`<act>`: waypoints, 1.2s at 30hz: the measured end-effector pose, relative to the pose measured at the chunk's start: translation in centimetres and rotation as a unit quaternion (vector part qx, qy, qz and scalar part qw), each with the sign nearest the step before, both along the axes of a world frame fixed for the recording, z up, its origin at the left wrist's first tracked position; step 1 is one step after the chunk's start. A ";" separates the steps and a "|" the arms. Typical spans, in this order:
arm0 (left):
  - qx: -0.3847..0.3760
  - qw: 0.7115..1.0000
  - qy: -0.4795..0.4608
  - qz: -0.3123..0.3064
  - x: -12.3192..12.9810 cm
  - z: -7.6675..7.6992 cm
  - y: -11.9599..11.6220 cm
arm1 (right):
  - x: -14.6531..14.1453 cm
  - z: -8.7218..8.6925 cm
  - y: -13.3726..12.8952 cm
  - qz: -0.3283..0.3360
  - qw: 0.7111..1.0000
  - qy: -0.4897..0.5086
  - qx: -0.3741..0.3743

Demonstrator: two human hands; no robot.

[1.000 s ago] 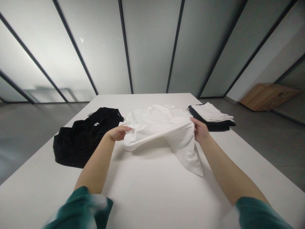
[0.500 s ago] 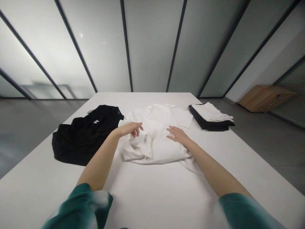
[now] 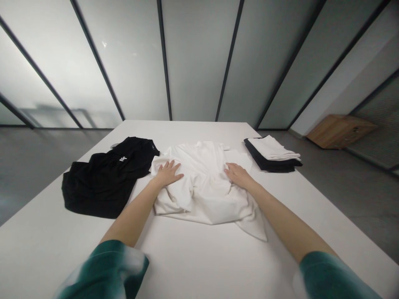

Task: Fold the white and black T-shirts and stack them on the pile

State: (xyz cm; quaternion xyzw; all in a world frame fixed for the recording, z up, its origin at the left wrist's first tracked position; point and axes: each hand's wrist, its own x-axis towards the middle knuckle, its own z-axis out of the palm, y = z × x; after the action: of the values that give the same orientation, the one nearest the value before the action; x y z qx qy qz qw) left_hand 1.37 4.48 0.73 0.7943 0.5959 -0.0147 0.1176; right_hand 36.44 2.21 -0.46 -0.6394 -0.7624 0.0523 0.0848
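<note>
A crumpled white garment (image 3: 208, 199) lies in the middle of the white table, with a corner of cloth sticking out at its near right. On its left part my left hand (image 3: 167, 173) rests flat, fingers spread, holding nothing. My right hand (image 3: 238, 175) lies on the right part of the same garment; its fingers are stretched out over the cloth, and folds run between the two hands.
A black garment (image 3: 102, 182) with a small white print lies left of the white one. At the right edge of the table (image 3: 199, 257) is a folded stack: white cloth (image 3: 271, 147) over black cloth (image 3: 271, 165). A wooden cabinet (image 3: 339, 131) stands on the floor beyond.
My left hand has come down onto the cloth with its fingers spread. My right hand has shifted slightly right. The white garment's near edge and right corner reach closer to me.
</note>
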 end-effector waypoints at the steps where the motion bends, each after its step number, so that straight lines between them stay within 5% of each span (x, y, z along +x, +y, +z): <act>1: -0.005 1.000 0.005 -0.002 -0.2 0.1 0.0 | 0.5 -0.6 0.5 -0.018 1.000 -0.015 0.001; 5: -0.044 0.999 0.018 0.007 -2.4 0.4 0.4 | 2.8 -1.7 1.8 -0.041 0.999 -0.010 0.006; 11: -0.063 0.996 0.056 0.020 -5.5 1.7 1.7 | 5.0 0.3 3.1 -0.109 0.993 -0.037 0.004; 17: 0.092 0.994 0.040 0.032 0.5 2.8 1.7 | 3.0 -1.0 4.2 -0.204 0.978 -0.030 0.013; 20: 0.065 0.996 0.016 0.058 2.8 1.7 1.8 | 2.7 -1.9 4.6 -0.192 0.981 -0.035 -0.005; 27: 0.029 0.998 0.062 0.000 -0.5 -1.7 1.4 | 5.7 -1.7 5.7 -0.111 0.991 -0.071 -0.027; 31: 0.007 0.996 0.085 -0.010 -1.6 -0.9 1.0 | 6.7 -1.7 6.1 -0.117 0.991 -0.068 -0.003; 36: -0.005 0.995 0.097 0.034 0.8 0.4 1.5 | 6.5 -0.7 5.5 -0.209 0.975 -0.063 0.051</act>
State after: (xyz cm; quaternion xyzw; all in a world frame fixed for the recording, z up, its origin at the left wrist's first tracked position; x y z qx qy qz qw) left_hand 2.18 6.01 1.17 0.7677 0.6311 -0.0906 0.0638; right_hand 42.95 7.71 -1.13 -0.7812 -0.6176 -0.0462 0.0784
